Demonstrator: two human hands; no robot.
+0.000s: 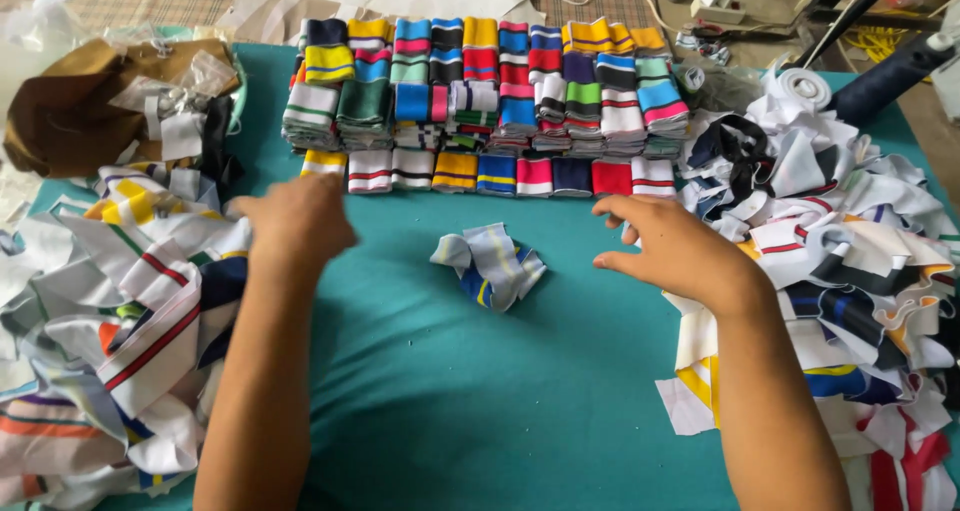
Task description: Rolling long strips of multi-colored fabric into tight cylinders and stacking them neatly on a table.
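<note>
A crumpled grey-white striped knit fabric strip (pixel 490 265) lies on the teal worktop (pixel 450 411) between both hands, apart from each. Right hand (pixel 672 246), fingers spread and empty, is nearer. Left hand (pixel 296 221) is blurred; its grip cannot be judged.

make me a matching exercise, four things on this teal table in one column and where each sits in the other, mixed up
Things
1. crumpled grey-and-blue striped fabric strip
2. neat stacks of folded striped knit bands
3. brown cloth bundle
4. black-handled tool

Places
A. far left corner of the teal table cover
B. far right corner
C. between the left hand and the right hand
D. along the far edge, in the middle

Pairs: 1-C, 2-D, 3-A, 4-B
</note>
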